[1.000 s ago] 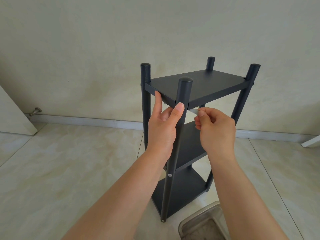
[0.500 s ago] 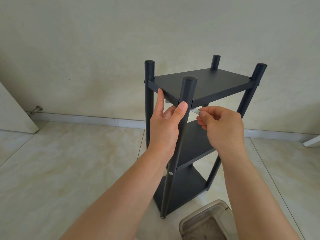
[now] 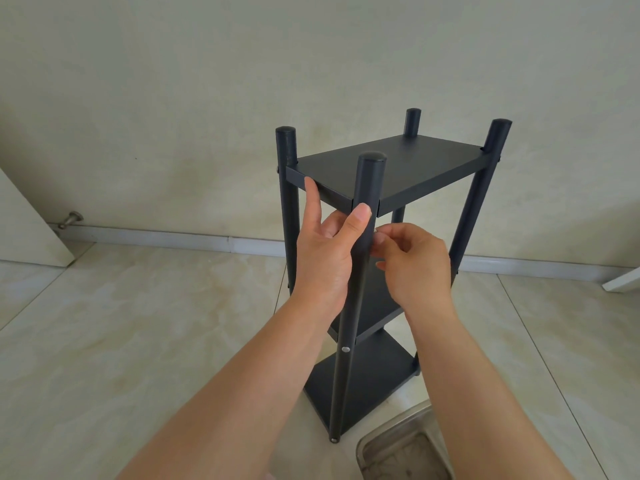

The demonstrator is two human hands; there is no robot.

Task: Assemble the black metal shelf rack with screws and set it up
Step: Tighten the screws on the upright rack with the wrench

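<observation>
The black metal shelf rack (image 3: 398,171) stands upright on the tiled floor, with three shelves between four round posts. My left hand (image 3: 325,254) grips the nearest post (image 3: 369,181) just under the top shelf, thumb across the post's front and index finger up against the shelf's front edge. My right hand (image 3: 412,261) is right of that post, its fingertips pinched together at the post below the shelf corner; what they pinch is hidden. A silver screw head (image 3: 345,349) shows lower on the same post.
A steel tray (image 3: 398,448) lies on the floor at the bottom edge, right of the rack's foot. A wall with a white skirting (image 3: 173,237) runs behind. A door edge and a metal door stop (image 3: 71,219) are at the left.
My right hand's fingertips have moved left to the near post, and the small light piece seen between them earlier is out of sight. My left hand's grip is unchanged.
</observation>
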